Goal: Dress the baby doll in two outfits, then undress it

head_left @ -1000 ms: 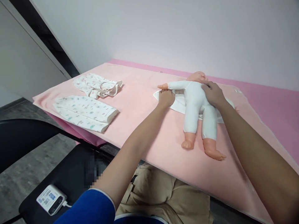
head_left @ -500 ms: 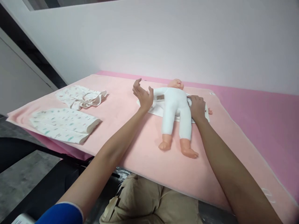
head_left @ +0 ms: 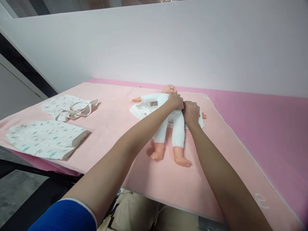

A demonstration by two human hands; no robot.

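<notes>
A baby doll (head_left: 178,128) in a white bodysuit lies on its back on a pink blanket (head_left: 134,154), feet toward me. A white garment (head_left: 141,110) is spread under its upper body. My left hand (head_left: 175,101) reaches across the doll's chest, fingers curled down on it. My right hand (head_left: 191,113) rests beside it on the doll's right flank, fingers closed on the white cloth there. The two hands touch each other.
Two folded patterned baby garments lie at the left of the blanket, one nearer (head_left: 45,139) and one farther (head_left: 68,106). A brighter pink sheet (head_left: 264,122) covers the table to the right. A white wall stands behind. A black chair sits at lower left.
My left hand left the doll's outstretched arm, lifted open, then crossed over to the chest beside my right hand. My right hand slid from the chest to the doll's side. The camera tilted up.
</notes>
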